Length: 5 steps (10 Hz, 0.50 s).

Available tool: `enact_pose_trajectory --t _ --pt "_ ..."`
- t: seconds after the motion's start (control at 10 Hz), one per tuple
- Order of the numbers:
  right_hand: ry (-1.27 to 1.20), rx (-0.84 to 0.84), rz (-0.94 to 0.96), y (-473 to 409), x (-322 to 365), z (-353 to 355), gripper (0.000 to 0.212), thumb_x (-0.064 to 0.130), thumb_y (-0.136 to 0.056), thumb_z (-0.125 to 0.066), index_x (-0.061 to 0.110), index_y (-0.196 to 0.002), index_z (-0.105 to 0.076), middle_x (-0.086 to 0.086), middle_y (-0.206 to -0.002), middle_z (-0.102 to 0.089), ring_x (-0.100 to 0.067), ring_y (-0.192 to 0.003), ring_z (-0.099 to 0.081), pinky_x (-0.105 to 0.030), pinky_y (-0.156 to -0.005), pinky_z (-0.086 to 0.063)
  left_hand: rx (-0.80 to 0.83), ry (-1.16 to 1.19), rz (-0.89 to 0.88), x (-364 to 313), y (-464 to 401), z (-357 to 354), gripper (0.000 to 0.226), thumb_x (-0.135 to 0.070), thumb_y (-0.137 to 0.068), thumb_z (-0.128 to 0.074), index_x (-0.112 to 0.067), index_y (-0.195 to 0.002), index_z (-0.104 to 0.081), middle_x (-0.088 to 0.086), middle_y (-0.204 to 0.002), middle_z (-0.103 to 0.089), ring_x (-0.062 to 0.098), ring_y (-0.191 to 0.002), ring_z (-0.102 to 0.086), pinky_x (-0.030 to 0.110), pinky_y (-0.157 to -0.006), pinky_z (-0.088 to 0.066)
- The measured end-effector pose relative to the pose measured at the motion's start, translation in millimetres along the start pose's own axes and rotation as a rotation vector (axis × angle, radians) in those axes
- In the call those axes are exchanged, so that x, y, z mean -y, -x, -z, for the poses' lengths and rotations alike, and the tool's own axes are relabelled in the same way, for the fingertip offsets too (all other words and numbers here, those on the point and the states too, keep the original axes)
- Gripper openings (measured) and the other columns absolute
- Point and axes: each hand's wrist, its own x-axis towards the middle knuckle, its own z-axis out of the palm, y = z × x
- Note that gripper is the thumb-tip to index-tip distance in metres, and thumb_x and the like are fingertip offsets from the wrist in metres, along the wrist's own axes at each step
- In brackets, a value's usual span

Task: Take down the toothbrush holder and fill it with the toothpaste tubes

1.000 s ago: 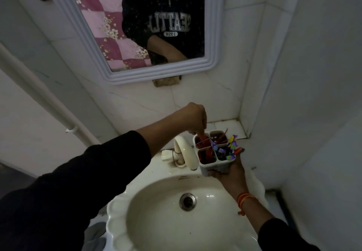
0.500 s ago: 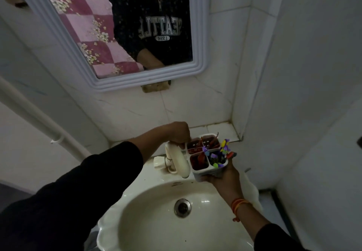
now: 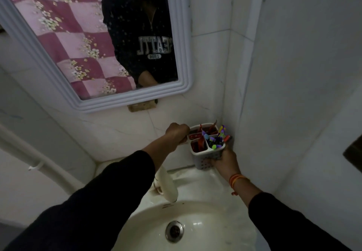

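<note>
The white toothbrush holder (image 3: 203, 157) has several compartments and a perforated lower wall. It is held up near the wall corner, above the back of the sink. Red toothpaste tubes (image 3: 200, 144) stand in its left compartments. Colourful toothbrushes (image 3: 218, 140) fill the right one. My right hand (image 3: 223, 160) grips the holder from below and the right side. My left hand (image 3: 177, 133) is closed on the holder's left rim, with the fingertips hidden.
A white tap (image 3: 166, 184) stands below my left forearm, over the cream sink (image 3: 225, 180) with its metal drain (image 3: 174, 231). A white-framed mirror (image 3: 184, 86) hangs on the tiled wall above. A white pipe (image 3: 23, 148) runs down the left wall.
Both hands have lifted the holder up and back toward the wall corner. The left hand moved from the tap area onto the holder's left rim. The camera tilted upward.
</note>
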Motion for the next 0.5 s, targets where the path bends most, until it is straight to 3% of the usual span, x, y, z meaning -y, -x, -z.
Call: enact_pose_trajectory --t 0.1,0.2,0.3,0.4,0.5 --pt "-0.058 -0.021 -0.021 -14.9 -1.6 -2.5 0.073 -0.005 -0.073 -0.085 0.004 -0.139 -0.055 -0.011 -0.13 -0.066 -0.023 -0.119 -0.061 -0.026 -0.095 -0.049 -0.011 0.124 0.023 -1.9 -4.8 -4.9 0.008 -0.008 -0.079 -0.054 -0.002 -0.075 -0.054 0.012 -0.063 -0.051 0.024 -0.06 -0.05 0.034 -0.066 -0.039" --pt "-0.071 -0.033 -0.019 -23.0 -0.9 -4.2 0.079 -0.002 -0.069 -0.088 0.009 -0.139 -0.054 -0.011 -0.134 -0.065 -0.028 -0.124 -0.06 -0.039 -0.106 -0.049 -0.009 0.194 0.017 -1.9 -3.3 -7.3 0.01 -0.006 -0.086 -0.054 -0.001 -0.077 -0.056 0.013 -0.066 -0.051 0.022 -0.059 -0.047 0.035 -0.069 -0.039" --pt "-0.071 -0.037 -0.034 -17.2 4.6 -3.2 0.081 -0.002 -0.07 -0.088 0.009 -0.141 -0.051 -0.014 -0.136 -0.063 -0.032 -0.125 -0.06 -0.041 -0.107 -0.048 -0.057 0.149 0.012 2.9 9.6 -4.1 0.014 -0.01 -0.088 -0.058 -0.001 -0.079 -0.064 0.017 -0.08 -0.064 0.028 -0.074 -0.062 0.033 -0.071 -0.047" --pt "-0.059 -0.076 -0.038 -1.8 8.2 0.3 0.075 -0.001 -0.079 -0.081 0.007 -0.146 -0.047 -0.016 -0.14 -0.061 -0.034 -0.129 -0.058 -0.035 -0.105 -0.045 -0.072 0.007 -0.059 13.9 25.2 5.6 0.021 -0.016 -0.087 -0.06 0.003 -0.088 -0.07 0.014 -0.087 -0.065 0.031 -0.088 -0.067 0.032 -0.072 -0.048" --pt "-0.098 -0.083 -0.094 27.6 16.2 -0.5 0.069 0.012 -0.084 -0.082 0.007 -0.145 -0.05 -0.012 -0.136 -0.062 -0.032 -0.127 -0.059 -0.024 -0.097 -0.041 -0.059 -0.157 -0.222 13.6 60.5 24.4 0.013 -0.02 -0.092 -0.058 -0.013 -0.086 -0.067 0.006 -0.091 -0.061 0.021 -0.084 -0.056 0.029 -0.076 -0.044"
